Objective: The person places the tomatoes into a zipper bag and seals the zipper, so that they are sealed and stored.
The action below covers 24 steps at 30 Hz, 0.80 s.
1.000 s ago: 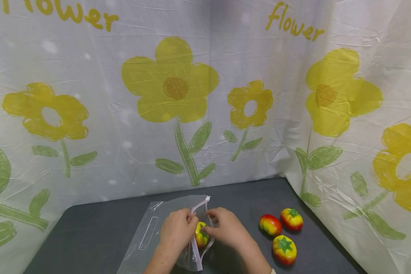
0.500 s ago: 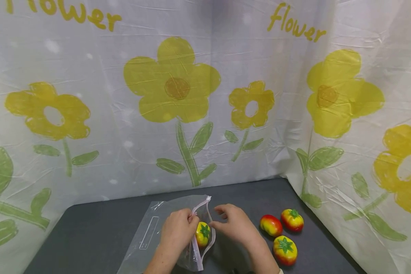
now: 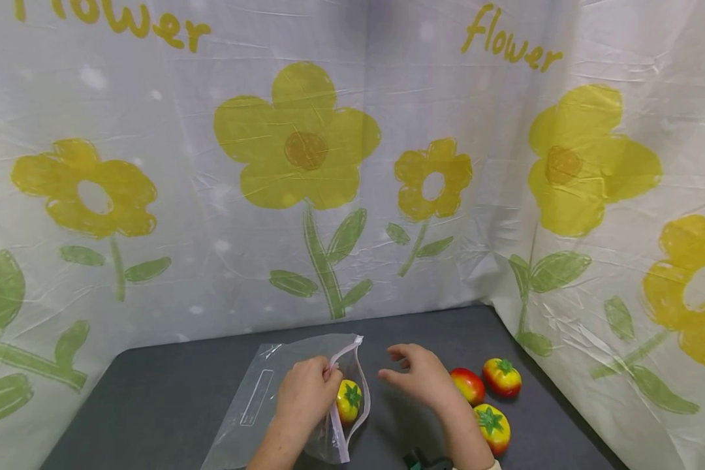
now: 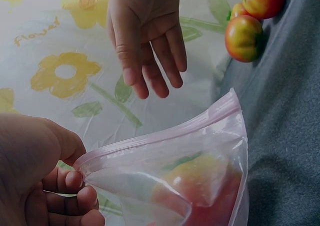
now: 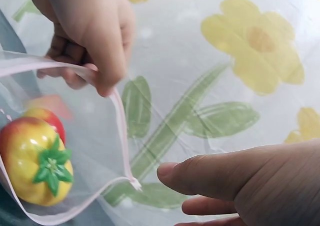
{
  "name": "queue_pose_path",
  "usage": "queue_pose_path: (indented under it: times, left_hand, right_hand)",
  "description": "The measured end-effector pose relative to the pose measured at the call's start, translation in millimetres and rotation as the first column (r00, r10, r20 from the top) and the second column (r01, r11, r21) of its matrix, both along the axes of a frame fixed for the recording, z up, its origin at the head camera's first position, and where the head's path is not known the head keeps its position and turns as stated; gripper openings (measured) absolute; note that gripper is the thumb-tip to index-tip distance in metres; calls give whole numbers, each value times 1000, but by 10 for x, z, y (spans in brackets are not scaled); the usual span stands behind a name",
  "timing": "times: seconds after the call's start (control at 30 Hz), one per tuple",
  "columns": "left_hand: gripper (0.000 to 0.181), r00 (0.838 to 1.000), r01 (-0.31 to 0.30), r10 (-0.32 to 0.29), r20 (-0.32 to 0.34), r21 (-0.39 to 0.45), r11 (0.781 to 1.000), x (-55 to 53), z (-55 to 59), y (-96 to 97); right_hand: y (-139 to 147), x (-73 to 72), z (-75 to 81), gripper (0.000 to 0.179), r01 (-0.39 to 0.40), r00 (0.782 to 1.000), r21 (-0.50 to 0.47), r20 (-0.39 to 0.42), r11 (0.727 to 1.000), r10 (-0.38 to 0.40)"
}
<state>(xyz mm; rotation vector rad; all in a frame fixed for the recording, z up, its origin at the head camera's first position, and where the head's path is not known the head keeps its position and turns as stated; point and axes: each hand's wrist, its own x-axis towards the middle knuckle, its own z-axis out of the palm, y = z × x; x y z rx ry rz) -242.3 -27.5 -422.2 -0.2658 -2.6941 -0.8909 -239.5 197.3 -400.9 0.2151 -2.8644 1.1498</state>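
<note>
My left hand (image 3: 307, 395) pinches the pink zip edge of a clear zip-lock bag (image 3: 252, 408), whose mouth gapes to the right. Inside the mouth sits a shiny red-and-yellow tomato (image 3: 349, 401) with a green star-shaped calyx. Another red rounded tomato (image 5: 51, 122) shows behind it in the right wrist view. My right hand (image 3: 421, 376) hangs over the table between the bag and the loose tomatoes, thumb apart from its loosely bent fingers and nothing in it. Closest to that hand lies a loose tomato (image 3: 471, 385), partly hidden by the forearm.
Two more tomatoes lie on the right of the dark table (image 3: 170, 398): one farther back (image 3: 502, 376), one nearer the front (image 3: 493, 425). A white flower-print curtain (image 3: 200, 274) hangs behind and beside the table. A small black object (image 3: 425, 461) shows by the right wrist.
My right hand has drawn out of the bag's mouth and moved right toward the loose tomatoes, leaving the tomato inside. My left hand keeps its grip on the bag's edge.
</note>
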Motion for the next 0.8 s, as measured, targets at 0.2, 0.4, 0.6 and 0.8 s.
queue_pose_path:
  times: [0.2,0.4,0.6,0.8]
  left_hand:
    - [36,1000,7,-7,-25,6,1000,1,7,-4]
    - [36,999,9,-9,-39,-2,1000,5,8,-6]
    - [37,999,12,-12,-30,5,1000,15,20,-7]
    - [36,1000,13,-13,-25,6,1000,16,19,-5]
  right_hand:
    - [96,3,4,48,62,998,-17,9,998,-61]
    - [212,21,31,49,93,995,-40,38,995,-92]
    - [329,36,61,52,126,991,-45,56,991,-123]
    - [469,55,77,57,157,986,-39,62,987,-155]
